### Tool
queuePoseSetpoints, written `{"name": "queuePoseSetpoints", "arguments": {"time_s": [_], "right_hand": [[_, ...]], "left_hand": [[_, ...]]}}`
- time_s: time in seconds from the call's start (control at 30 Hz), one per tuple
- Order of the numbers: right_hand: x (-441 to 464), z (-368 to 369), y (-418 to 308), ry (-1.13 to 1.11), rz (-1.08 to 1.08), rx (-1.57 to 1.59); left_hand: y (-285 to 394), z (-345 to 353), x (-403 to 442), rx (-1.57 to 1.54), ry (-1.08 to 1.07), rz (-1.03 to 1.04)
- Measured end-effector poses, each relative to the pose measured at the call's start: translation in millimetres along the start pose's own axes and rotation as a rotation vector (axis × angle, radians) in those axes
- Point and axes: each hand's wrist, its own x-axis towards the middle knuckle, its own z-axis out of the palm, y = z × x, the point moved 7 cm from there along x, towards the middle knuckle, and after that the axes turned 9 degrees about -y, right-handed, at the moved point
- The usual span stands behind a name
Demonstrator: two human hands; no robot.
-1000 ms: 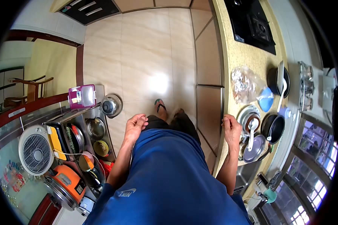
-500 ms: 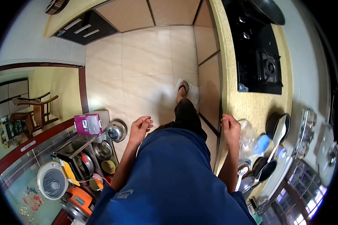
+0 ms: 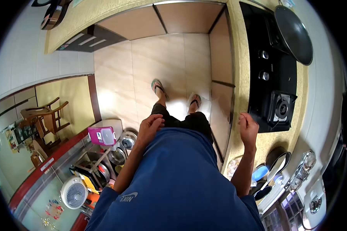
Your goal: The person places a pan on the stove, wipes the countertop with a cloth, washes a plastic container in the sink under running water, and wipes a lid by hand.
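My left hand (image 3: 150,128) hangs in front of the blue shirt (image 3: 173,173), over the dark shorts, with its fingers curled in and the thumb close to them. Nothing shows in it. On the other side, my right hand (image 3: 249,130) is held above the speckled counter edge (image 3: 241,88), its fingers curled and nothing visible between them. The black gas hob (image 3: 272,77) is the nearest thing to it. Both feet in flip-flops (image 3: 194,101) are on the tiled floor (image 3: 162,57).
A large wok (image 3: 293,34) stands at the hob's far end. Behind my right hand are a black pan (image 3: 277,156) and a blue bowl (image 3: 260,173). To the left are a purple box (image 3: 102,136), metal pots (image 3: 128,140), a white fan (image 3: 74,192) and a wooden chair (image 3: 50,119).
I have stepped forward along the counter, and a second foot now shows. The hob and pans have shifted nearer. My right hand has come up beside the hob; both hands stay curled.
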Motion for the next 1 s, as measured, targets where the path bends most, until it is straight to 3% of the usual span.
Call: {"name": "queuePoseSetpoints", "arguments": {"time_s": [0.23, 0.3, 0.37, 0.43, 0.67, 0.77, 0.9, 1.0], "right_hand": [[50, 47, -56, 0.079, 0.180, -0.185], [66, 76, -78, 0.096, 0.238, -0.109], [84, 107, -125, 0.028, 0.159, -0.244], [91, 135, -148, 0.001, 0.135, -0.147], [86, 155, -180, 0.016, 0.258, -0.166], [106, 146, -201, 0.058, 0.229, -0.273], [149, 144, -226, 0.085, 0.118, -0.238], [153, 137, -230, 0.085, 0.164, -0.273]], "left_hand": [[67, -102, 65, 0.039, -0.139, -0.021], [81, -154, 83, -0.034, -0.071, 0.003], [96, -208, 95, -0.036, 0.003, 0.003], [120, -248, 103, 0.008, 0.060, 0.055], [228, -297, 145, 0.106, 0.004, 0.236], [240, -317, 146, 0.061, 0.006, 0.249], [195, -356, 134, -0.003, 0.093, 0.176], [169, -371, 118, 0.012, 0.140, 0.086]]}}
